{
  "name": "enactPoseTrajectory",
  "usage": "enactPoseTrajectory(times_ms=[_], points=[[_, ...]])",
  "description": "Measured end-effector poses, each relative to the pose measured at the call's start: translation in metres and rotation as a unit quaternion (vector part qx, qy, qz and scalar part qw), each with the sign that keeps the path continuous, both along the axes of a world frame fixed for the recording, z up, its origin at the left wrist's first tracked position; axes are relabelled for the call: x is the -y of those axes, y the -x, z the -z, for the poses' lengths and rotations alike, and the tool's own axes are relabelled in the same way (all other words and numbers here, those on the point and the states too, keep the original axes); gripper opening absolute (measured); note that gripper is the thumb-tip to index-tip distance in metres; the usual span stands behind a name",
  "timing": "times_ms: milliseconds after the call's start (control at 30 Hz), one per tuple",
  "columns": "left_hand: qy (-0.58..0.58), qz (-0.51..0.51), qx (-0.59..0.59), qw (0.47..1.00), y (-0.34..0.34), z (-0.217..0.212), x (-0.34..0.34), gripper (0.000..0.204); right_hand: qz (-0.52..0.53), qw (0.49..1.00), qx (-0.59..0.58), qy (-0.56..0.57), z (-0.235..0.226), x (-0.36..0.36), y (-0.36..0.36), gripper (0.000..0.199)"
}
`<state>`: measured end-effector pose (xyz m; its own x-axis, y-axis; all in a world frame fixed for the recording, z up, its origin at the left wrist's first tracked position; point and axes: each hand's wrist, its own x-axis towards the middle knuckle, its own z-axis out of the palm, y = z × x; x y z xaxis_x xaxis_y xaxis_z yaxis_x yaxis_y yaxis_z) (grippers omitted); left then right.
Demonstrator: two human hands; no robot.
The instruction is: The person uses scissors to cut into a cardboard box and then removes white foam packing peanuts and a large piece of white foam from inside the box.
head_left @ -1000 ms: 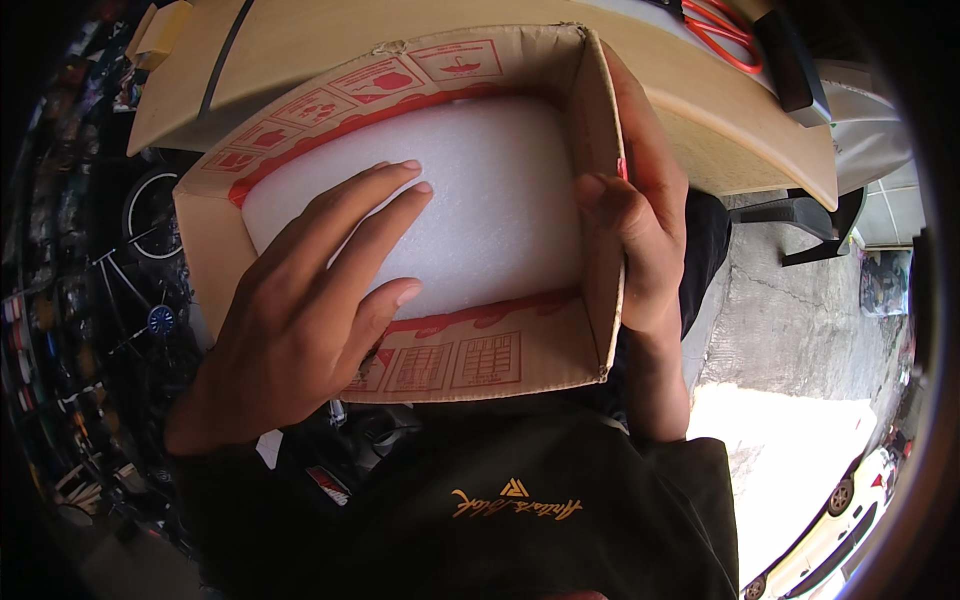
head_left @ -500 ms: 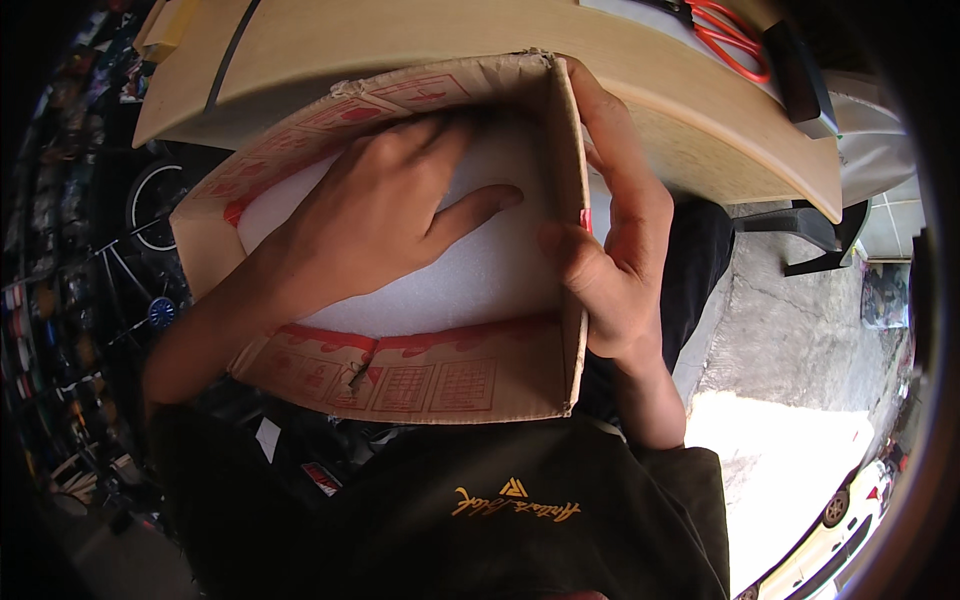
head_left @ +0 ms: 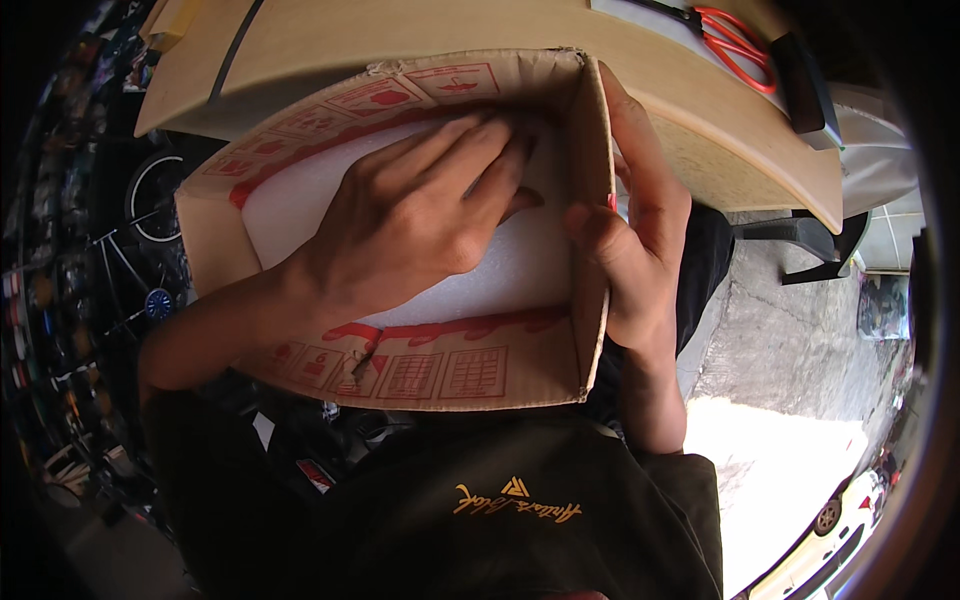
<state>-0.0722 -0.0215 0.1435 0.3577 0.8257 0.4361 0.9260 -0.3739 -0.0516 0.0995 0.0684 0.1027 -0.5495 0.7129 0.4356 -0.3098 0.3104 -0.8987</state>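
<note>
A person's left hand (head_left: 420,225) lies flat, fingers spread and stretched forward, pressing on a white foam sheet (head_left: 500,275) that fills the inside of an open cardboard box (head_left: 440,370). The box, brown with red printed panels on its flaps, is held against the person's body just below the near edge of a wooden table (head_left: 420,30), its open side turned up toward the camera. The right hand (head_left: 635,250) clasps the right wall of the box: the thumb hooks over the edge onto the inside, beside the foam, while the fingers run up the outer face, so this hand is closed on the cardboard wall. The left hand grips nothing; its palm and fingertips simply rest on the foam near the far inner corner.

On the table's far right lie red-handled scissors (head_left: 735,40), next to a dark object (head_left: 800,85) that may be a tape dispenser, though the rim distortion makes that hard to confirm. A bicycle wheel (head_left: 150,195) shows at left, a black chair (head_left: 810,255) stands on the concrete floor (head_left: 800,350) at right, and a pale car (head_left: 840,525) sits at the lower right.
</note>
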Motion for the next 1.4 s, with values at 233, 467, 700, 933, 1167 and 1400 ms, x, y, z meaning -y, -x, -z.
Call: enactPoseTrajectory(times_ms=[233, 467, 700, 933, 1167, 1400], points=[[0.092, 0.025, 0.075, 0.993, 0.002, 0.013, -0.003, 0.050, 0.008, 1.000, -0.010, 0.003, 0.010, -0.005, 0.003, 0.075], [0.055, 0.005, -0.032, 0.998, -0.024, 0.018, 0.012, 0.045, 0.011, 0.994, -0.027, 0.104, 0.006, -0.003, 0.010, 0.068], [-0.046, 0.164, -0.031, 0.985, -0.017, 0.020, 0.012, 0.040, 0.049, 0.997, 0.009, -0.055, 0.017, -0.016, 0.009, 0.057], [0.080, 0.202, -0.072, 0.974, -0.004, 0.020, 0.007, 0.031, 0.102, 0.977, 0.064, -0.175, 0.022, -0.012, 0.011, 0.020], [0.252, 0.182, -0.064, 0.948, -0.007, -0.009, 0.001, 0.020, 0.042, 0.997, 0.033, 0.055, 0.014, -0.015, 0.015, 0.069], [0.261, 0.148, -0.025, 0.954, -0.013, -0.005, -0.006, 0.020, 0.051, 0.990, 0.042, 0.123, 0.016, -0.015, 0.023, 0.067]])
